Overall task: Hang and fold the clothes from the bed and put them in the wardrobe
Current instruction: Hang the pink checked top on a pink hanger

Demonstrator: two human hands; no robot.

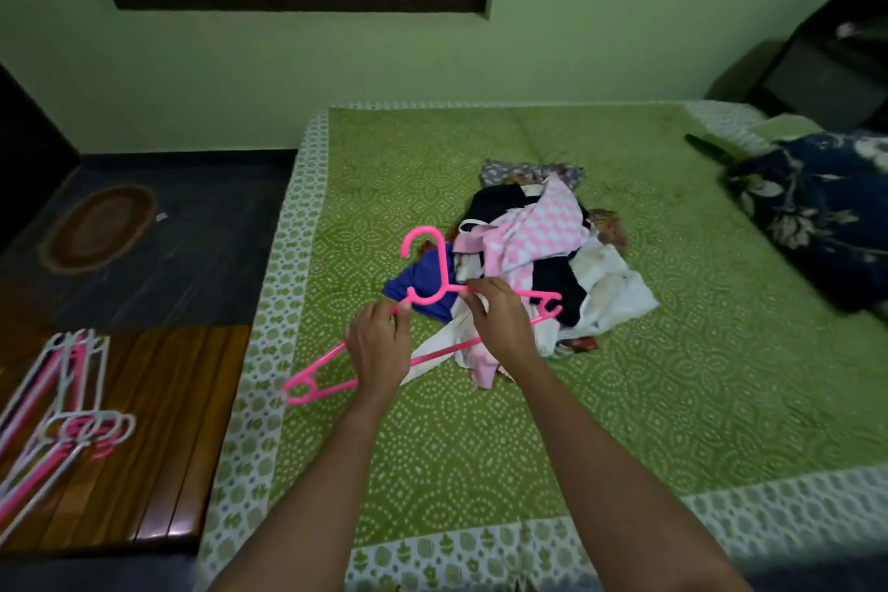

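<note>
A pile of mixed clothes [538, 255], pink-checked, black, white and blue, lies in the middle of the bed [672, 375], which has a green patterned sheet. I hold a pink plastic hanger [425, 267] above the sheet just in front of the pile. My left hand [379, 346] grips the hanger's left shoulder bar. My right hand [499, 317] pinches the bar near the hook's base. The hanger's hook points up and away from me. No wardrobe is in view.
A wooden table [158, 423] stands left of the bed with a bunch of pink and white hangers [62, 404] on it. A dark floral pillow [817, 207] lies at the bed's far right. An oval mat [98, 226] is on the dark floor.
</note>
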